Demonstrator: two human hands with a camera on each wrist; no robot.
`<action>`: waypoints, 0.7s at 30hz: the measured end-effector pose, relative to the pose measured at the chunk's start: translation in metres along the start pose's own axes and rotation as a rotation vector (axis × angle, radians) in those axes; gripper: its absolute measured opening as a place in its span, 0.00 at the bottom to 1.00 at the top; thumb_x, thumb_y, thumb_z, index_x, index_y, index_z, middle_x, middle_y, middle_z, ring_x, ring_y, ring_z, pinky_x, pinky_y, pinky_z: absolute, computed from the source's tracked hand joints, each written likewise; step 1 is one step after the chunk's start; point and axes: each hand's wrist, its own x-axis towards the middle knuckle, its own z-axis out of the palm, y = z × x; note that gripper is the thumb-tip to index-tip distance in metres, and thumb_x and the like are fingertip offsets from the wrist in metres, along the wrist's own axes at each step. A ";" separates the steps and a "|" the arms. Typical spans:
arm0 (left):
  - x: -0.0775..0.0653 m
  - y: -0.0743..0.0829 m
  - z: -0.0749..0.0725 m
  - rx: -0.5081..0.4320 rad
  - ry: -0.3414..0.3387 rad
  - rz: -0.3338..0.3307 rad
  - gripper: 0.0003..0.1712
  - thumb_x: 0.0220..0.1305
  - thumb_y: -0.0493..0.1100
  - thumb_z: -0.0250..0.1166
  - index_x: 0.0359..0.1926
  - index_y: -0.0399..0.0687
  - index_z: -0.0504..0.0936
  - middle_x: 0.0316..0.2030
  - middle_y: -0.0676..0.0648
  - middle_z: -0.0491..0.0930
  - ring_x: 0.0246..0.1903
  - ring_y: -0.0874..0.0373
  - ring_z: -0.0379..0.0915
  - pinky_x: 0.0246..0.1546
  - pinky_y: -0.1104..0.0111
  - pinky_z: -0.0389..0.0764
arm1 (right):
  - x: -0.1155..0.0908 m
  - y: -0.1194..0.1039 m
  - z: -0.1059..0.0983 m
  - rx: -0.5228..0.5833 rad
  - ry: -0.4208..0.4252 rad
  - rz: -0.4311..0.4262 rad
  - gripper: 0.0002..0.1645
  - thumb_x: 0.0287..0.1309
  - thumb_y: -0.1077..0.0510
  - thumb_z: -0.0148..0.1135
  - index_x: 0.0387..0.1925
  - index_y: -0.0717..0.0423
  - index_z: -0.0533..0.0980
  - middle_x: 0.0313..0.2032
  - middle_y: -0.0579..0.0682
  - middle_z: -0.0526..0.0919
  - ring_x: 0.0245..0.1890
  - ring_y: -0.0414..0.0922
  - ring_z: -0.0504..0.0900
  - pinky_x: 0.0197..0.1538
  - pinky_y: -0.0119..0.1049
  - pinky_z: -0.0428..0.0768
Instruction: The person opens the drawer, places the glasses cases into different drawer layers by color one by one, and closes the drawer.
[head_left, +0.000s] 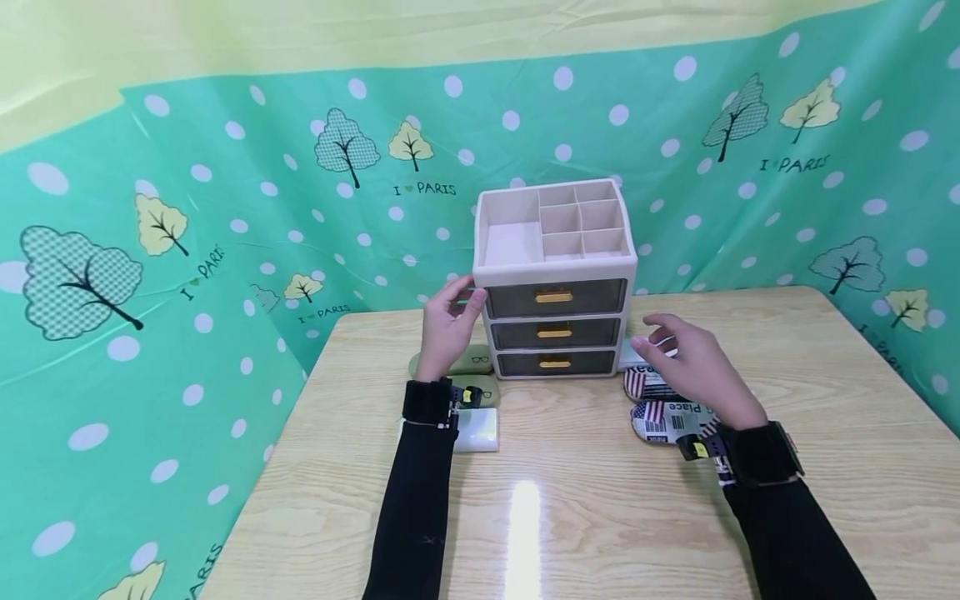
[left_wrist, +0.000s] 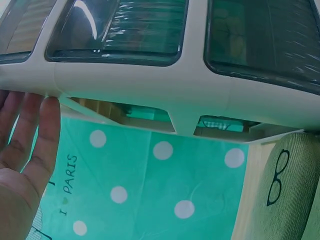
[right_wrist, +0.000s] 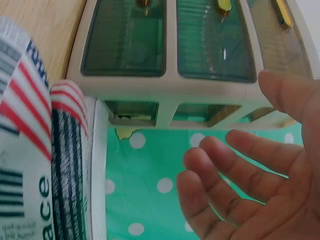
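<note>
A white desktop organizer stands at the back of the table, with three dark see-through drawers, gold handles and an open compartmented top. My left hand is at its upper left side. In the left wrist view, the extended fingers reach right to the organizer's side edge. To the right, my right hand hovers over the patterned cases with fingers loosely bent and nothing in them. In the right wrist view its thumb overlaps the organizer's edge. All three drawers are closed.
Left of the organizer lie two green glasses cases and a white case, partly hidden by my left wrist. On the right are two flag-and-newsprint cases and a pale case. A green dotted cloth hangs behind the table.
</note>
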 end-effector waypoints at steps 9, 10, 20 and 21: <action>0.005 -0.019 -0.002 0.018 0.009 -0.042 0.19 0.72 0.38 0.65 0.60 0.35 0.81 0.50 0.35 0.85 0.46 0.48 0.83 0.48 0.66 0.86 | 0.001 -0.018 0.010 0.131 0.059 0.048 0.32 0.75 0.38 0.55 0.62 0.60 0.76 0.48 0.56 0.84 0.48 0.52 0.81 0.49 0.45 0.81; 0.006 -0.024 -0.003 0.020 0.012 -0.045 0.19 0.72 0.39 0.66 0.60 0.36 0.81 0.50 0.36 0.85 0.46 0.48 0.83 0.48 0.65 0.86 | 0.001 -0.021 0.012 0.155 0.062 0.053 0.32 0.74 0.38 0.55 0.62 0.59 0.76 0.48 0.56 0.84 0.48 0.51 0.80 0.49 0.42 0.81; 0.008 -0.033 -0.006 0.021 0.004 0.008 0.21 0.70 0.49 0.68 0.57 0.40 0.84 0.48 0.42 0.87 0.44 0.53 0.85 0.45 0.63 0.89 | 0.007 -0.044 0.032 0.346 0.155 0.061 0.29 0.73 0.38 0.57 0.55 0.59 0.80 0.44 0.61 0.85 0.40 0.48 0.84 0.41 0.26 0.84; 0.007 -0.032 -0.005 0.022 0.001 0.009 0.21 0.70 0.49 0.68 0.57 0.40 0.84 0.48 0.43 0.87 0.44 0.53 0.85 0.45 0.63 0.89 | 0.009 -0.048 0.034 0.367 0.168 0.059 0.29 0.73 0.39 0.58 0.54 0.61 0.81 0.43 0.62 0.85 0.39 0.48 0.84 0.40 0.28 0.85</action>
